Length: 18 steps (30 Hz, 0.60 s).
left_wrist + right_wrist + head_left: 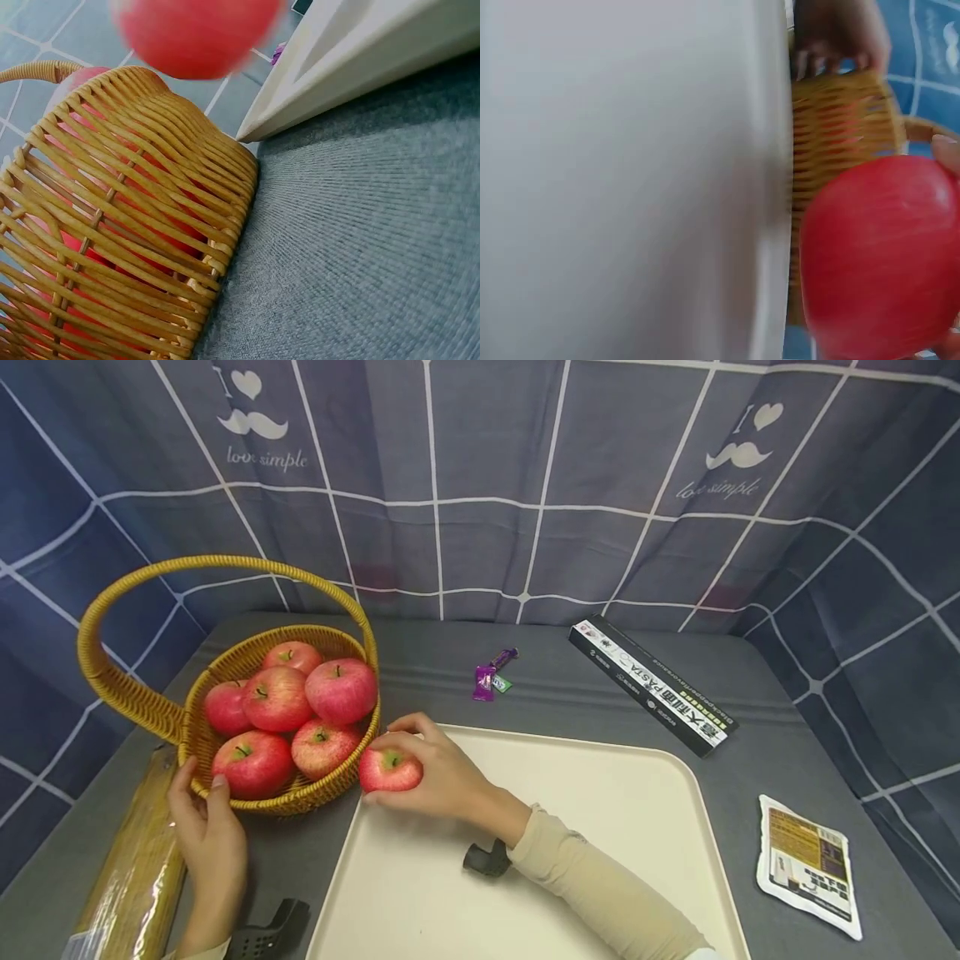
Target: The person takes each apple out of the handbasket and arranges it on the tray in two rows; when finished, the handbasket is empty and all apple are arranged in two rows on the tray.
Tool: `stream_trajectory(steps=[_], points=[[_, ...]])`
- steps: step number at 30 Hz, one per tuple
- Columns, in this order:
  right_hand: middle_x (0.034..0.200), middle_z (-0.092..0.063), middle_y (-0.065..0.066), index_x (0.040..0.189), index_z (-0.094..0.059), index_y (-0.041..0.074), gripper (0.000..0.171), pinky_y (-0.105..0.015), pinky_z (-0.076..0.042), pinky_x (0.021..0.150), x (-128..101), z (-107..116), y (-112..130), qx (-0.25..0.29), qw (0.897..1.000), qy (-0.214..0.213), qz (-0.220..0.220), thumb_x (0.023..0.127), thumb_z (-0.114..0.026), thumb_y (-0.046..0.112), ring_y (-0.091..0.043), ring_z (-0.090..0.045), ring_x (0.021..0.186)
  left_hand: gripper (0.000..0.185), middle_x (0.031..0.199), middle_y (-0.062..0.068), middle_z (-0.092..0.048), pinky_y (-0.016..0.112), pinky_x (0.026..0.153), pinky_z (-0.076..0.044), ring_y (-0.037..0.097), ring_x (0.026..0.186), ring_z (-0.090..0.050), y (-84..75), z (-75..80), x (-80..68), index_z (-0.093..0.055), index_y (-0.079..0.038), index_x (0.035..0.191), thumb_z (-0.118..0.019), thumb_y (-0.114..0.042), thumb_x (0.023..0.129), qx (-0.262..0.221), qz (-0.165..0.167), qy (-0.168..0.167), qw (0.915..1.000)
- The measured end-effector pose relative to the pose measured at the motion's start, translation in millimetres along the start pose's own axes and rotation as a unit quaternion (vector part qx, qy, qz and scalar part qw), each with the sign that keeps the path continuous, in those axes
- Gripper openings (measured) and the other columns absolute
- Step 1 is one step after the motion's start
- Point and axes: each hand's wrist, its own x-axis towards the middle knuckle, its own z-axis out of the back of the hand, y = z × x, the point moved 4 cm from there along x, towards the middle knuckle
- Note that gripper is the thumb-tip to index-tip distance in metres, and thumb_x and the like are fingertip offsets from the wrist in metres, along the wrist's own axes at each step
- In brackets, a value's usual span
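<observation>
- Blue-grey cloth walls (pixel 487 452) — crossed by white grid lines (pixel 523 597) — enclose the back and both sides, lightly rippled.
- White hearts (pixel 247 384), moustaches (pixel 252 422) and "love simple" lettering (pixel 267 457) appear twice.
- Grey fabric (pixel 540 702) covers the table — creased toward the back.

head camera's up high, facing forward and down over the wicker basket (pixel 318 793); left wrist's tight on its weave; right wrist peers across the tray (pixel 615 802) towards it, all three sharing both!

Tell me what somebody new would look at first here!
Probably the yellow basket on the left, showing six red apples and a big looped handle. Next, maybe another apple, held in the right hand beside the basket, near a corner of the pale tray.
</observation>
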Motion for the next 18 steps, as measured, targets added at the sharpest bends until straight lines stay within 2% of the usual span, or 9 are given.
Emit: stream_trajectory(steps=[5, 9, 11, 15, 18], points=[[0.122, -0.042, 0.005, 0.118, -0.052, 0.028, 0.048, -0.024, -0.043, 0.091, -3, -7, -22, -0.012, 0.998, 0.051, -0.043, 0.076, -0.066, 0.046, -0.008, -0.046, 0.112, 0.043, 0.144, 0.012, -0.025, 0.013, 0.109, -0.01, 0.007, 0.134, -0.017, -0.4, -0.6, -0.2, -0.03, -0.006, 0.137, -0.036, -0.01, 0.095, 0.003, -0.003, 0.002, 1.0], [0.129, -0.039, 0.003, 0.126, -0.045, 0.027, 0.054, -0.028, -0.041, 0.095, -2, -6, -21, -0.012, 0.997, 0.06, -0.047, 0.079, -0.063, 0.048, -0.011, -0.042, 0.118, 0.043, 0.143, 0.011, -0.025, 0.012, 0.108, -0.012, 0.008, 0.133, -0.018, 0.3, -1.0, -0.5, -0.029, -0.006, 0.137, -0.036, -0.011, 0.095, 0.01, -0.003, 0.003, 0.9999], [0.132, -0.037, 0.002, 0.13, -0.041, 0.027, 0.06, -0.03, -0.04, 0.097, 2, -3, -14, -0.003, 0.998, 0.051, -0.046, 0.079, -0.062, 0.048, -0.011, -0.044, 0.117, 0.043, 0.143, 0.01, -0.026, 0.011, 0.107, -0.011, 0.007, 0.133, -0.018, 0.4, -0.7, -0.3, -0.03, -0.007, 0.137, -0.036, -0.011, 0.095, 0.01, -0.003, 0.002, 0.9999], [0.133, -0.036, 0.004, 0.136, -0.034, 0.029, 0.067, -0.031, -0.041, 0.096, 23, 3, 3, 0.034, 0.998, 0.005, -0.055, 0.079, -0.063, 0.048, -0.008, -0.046, 0.113, 0.043, 0.144, 0.011, -0.024, 0.011, 0.108, -0.009, 0.006, 0.134, -0.016, 0.2, 0.2, 0.2, -0.029, -0.007, 0.137, -0.035, -0.01, 0.095, 0.007, -0.001, 0.004, 1.0], [0.133, -0.035, 0.005, 0.137, -0.032, 0.034, 0.072, -0.033, -0.043, 0.093, 43, 4, 17, 0.038, 0.996, -0.035, -0.07, 0.076, -0.065, 0.05, -0.008, -0.04, 0.117, 0.043, 0.145, 0.012, -0.023, 0.012, 0.108, -0.009, 0.006, 0.134, -0.015, 0.3, -0.5, 0.3, -0.028, -0.007, 0.138, -0.035, -0.01, 0.095, 0.005, 0.001, 0.007, 1.0]])
